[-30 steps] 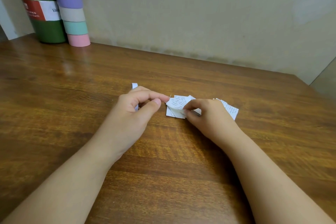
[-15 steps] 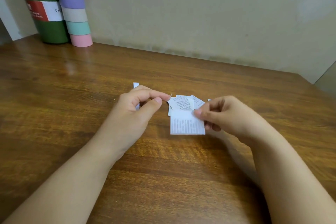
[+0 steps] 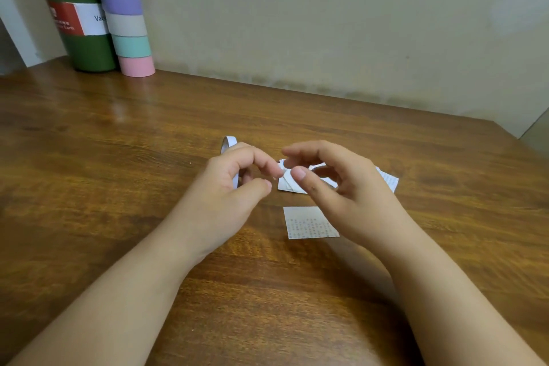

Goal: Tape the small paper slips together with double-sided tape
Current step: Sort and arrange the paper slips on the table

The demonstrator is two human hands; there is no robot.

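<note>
Left hand [image 3: 228,187] grips a tape roll [image 3: 228,142]; right hand [image 3: 335,187] loosely curled, empty, above one paper slip [image 3: 309,223].

The left hand [image 3: 234,184] covers most of the tape roll [image 3: 228,141], leaving only a white arc above the knuckles and a sliver in the palm. The right hand [image 3: 335,187] hides the middle of the pile of slips [image 3: 286,183] and one corner of the single slip [image 3: 309,223]; its print is too small to read. The green bottle [image 3: 77,24] and the stack of coloured rolls [image 3: 124,9] are cut off by the top edge
</note>
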